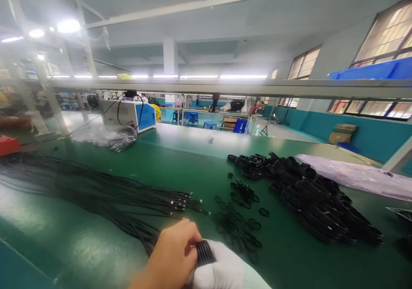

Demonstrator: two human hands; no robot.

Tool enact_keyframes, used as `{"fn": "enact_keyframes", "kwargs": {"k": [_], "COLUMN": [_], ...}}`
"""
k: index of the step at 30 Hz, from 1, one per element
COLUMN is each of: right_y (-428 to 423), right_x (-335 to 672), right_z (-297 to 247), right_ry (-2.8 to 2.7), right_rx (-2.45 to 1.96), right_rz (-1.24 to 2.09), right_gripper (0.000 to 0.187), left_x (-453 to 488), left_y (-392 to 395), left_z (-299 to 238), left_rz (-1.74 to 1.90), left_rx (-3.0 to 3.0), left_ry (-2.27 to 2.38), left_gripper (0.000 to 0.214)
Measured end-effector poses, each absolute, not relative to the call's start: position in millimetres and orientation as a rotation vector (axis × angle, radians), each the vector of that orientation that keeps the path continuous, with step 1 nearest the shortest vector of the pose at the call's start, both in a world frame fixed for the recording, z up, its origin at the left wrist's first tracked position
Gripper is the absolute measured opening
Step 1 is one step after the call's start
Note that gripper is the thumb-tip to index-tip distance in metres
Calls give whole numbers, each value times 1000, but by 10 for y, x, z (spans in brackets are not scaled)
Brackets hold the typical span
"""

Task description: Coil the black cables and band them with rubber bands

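Note:
My bare left hand [172, 257] and my white-gloved right hand [225, 269] meet at the bottom edge, both closed on a small black coiled cable [204, 251] between them. A long bundle of straight black cables [96, 190] lies on the green table [180, 160] to the left, its metal-tipped ends pointing toward my hands. Small black rubber bands [240, 218] are scattered just beyond my right hand. A heap of finished black cable coils [309, 194] sits to the right.
A white and blue machine [130, 114] stands at the back left with a crumpled plastic bag [107, 135] beside it. A pinkish plastic sheet [357, 175] lies at the right. A metal rail [225, 87] crosses overhead. Something red [8, 145] sits at the far left.

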State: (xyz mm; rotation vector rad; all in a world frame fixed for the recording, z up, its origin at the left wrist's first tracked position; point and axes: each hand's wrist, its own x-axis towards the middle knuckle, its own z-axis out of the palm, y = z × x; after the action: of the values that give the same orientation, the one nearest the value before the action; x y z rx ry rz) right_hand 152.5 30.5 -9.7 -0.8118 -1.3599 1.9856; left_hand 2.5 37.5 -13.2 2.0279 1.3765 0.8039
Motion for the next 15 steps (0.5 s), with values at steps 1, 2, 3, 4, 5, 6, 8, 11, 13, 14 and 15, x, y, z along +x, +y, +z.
{"fn": "enact_keyframes", "kwargs": {"k": [1, 2, 3, 4, 5, 6, 8, 11, 13, 14, 15], "right_y": [310, 319, 331, 349, 372, 399, 455, 513, 523, 520, 515], "right_x": [1530, 1551, 1591, 1651, 1731, 1827, 2038, 2276, 2329, 2327, 2312], "right_z": [-108, -118, -120, -110, -86, -50, 46, 158, 175, 169, 156], "right_ry": [-1370, -1334, -1256, -1154, -1033, -910, -741, -669, -671, -676, -683], "right_rx": [-872, -918, -943, -951, -952, -952, -939, -942, -947, -951, -956], "right_rz": [1981, 2001, 2014, 1997, 1948, 1868, 1687, 1579, 1579, 1588, 1597], "right_gripper": [14, 13, 15, 18, 22, 28, 39, 44, 46, 47, 48], "left_x": [13, -7, -33, -63, -94, -117, -118, 46, 238, 338, 429], "left_y": [390, 415, 450, 495, 549, 607, 721, 850, 905, 927, 946], "left_z": [-127, -112, -89, -62, -36, -17, -11, -101, -203, -255, -302], "left_rz": [801, 799, 799, 803, 805, 799, 754, 633, 575, 553, 532], "left_rx": [2013, 1988, 1956, 1921, 1895, 1888, 1959, 2131, 2184, 2191, 2196], "left_ry": [1375, 1365, 1345, 1324, 1313, 1316, 1355, 1343, 1286, 1264, 1252], "left_gripper": [16, 15, 15, 18, 20, 21, 14, 14, 13, 13, 14]}}
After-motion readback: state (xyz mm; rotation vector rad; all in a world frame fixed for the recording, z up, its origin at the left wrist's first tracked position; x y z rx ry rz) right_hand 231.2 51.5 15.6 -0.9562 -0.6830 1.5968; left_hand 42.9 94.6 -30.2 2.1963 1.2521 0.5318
